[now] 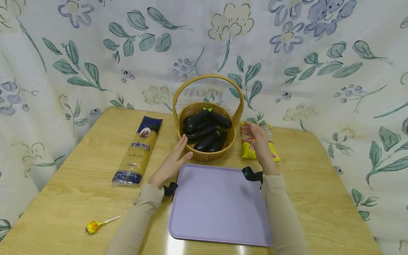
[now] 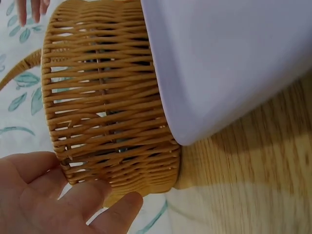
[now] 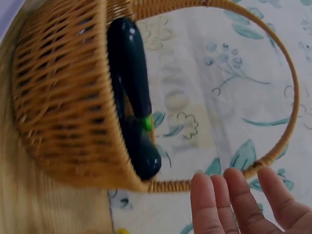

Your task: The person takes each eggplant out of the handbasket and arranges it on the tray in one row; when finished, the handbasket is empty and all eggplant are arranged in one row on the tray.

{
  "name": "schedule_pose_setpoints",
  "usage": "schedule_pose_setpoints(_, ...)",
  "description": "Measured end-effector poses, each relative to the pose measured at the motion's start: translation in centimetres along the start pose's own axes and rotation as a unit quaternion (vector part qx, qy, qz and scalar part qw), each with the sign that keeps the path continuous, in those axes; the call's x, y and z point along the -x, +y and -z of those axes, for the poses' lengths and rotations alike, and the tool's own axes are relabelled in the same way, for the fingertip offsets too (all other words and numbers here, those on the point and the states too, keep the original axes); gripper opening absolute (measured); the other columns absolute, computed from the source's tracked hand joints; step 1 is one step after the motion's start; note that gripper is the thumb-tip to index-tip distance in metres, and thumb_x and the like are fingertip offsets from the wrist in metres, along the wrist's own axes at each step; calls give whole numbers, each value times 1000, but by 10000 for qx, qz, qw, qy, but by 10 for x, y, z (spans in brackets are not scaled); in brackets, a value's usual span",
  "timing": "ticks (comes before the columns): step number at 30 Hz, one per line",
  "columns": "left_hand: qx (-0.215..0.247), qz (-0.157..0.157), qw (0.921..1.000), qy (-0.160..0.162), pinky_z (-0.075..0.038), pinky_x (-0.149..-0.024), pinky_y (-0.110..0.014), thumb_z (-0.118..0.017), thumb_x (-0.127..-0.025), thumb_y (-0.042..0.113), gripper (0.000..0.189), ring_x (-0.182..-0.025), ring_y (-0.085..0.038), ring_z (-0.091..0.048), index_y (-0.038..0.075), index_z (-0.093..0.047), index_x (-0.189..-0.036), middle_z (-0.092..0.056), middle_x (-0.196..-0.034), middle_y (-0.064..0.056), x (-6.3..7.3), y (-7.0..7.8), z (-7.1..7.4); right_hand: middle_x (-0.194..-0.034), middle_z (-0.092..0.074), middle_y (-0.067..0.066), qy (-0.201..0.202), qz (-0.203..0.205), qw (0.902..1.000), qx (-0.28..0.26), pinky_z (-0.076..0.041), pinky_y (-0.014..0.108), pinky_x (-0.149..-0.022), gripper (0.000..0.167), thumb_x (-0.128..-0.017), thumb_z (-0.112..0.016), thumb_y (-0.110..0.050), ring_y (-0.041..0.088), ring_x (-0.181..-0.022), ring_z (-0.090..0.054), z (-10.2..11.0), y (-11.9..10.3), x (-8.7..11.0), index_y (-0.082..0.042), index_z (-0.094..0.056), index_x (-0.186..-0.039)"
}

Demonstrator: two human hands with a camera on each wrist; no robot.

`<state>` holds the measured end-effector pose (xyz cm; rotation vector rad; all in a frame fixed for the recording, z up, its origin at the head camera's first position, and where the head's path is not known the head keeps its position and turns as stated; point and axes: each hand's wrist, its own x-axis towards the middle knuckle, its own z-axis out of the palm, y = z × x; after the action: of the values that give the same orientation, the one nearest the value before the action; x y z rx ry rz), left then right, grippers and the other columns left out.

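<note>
A wicker basket with a tall arched handle stands at the back of the table, holding several dark eggplants. On its left side, my left hand has its fingers extended, fingertips right at the rim; the left wrist view shows the fingers beside the woven wall. My right hand is raised to the right of the basket, fingers loosely extended and holding nothing. Behind that hand lies a yellow packet, partly covered by it in the head view. In the right wrist view the fingers overlap the handle's base.
A lilac tray lies in front of the basket, between my forearms. To the left is a pack of spaghetti, and nearer the front a wrapped lollipop. A floral curtain hangs behind the wooden table.
</note>
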<state>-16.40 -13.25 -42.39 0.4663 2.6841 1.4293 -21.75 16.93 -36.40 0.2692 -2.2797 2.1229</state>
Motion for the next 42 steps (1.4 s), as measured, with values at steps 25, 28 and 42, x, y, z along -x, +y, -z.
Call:
schedule_pose_setpoints(25,-309,183,9993,-130,-20,-116,-60,-39,-100,53,74,-149,-34,-14,14,-12,-157,1,-165,2,3,-5,3,-160,-19,20,-763,-1710,9468,-2617,-26,44,-120,64,-104,-26,-47,34,-147,-23,-74,3,-63,-8,-18,-155)
schedule_pose_setpoints(28,-290,216,9993,-135,-20,-117,-59,-39,-101,51,73,-150,-32,-15,15,-12,-157,2,-165,6,3,-4,2,-160,-19,19,-758,-1840,9417,-2714,-25,45,-120,64,-104,-27,-47,35,-148,-20,-79,5,-66,-9,-19,-155)
schedule_pose_setpoints(42,-353,294,9989,-94,-23,-116,-59,-41,-101,48,71,-148,-34,-19,17,-11,-157,1,-165,4,3,-5,0,-159,-27,15,-700,-2179,9453,-2325,-28,47,-118,67,-102,-29,-54,33,-146,-27,-93,17,-84,-12,-23,-155)
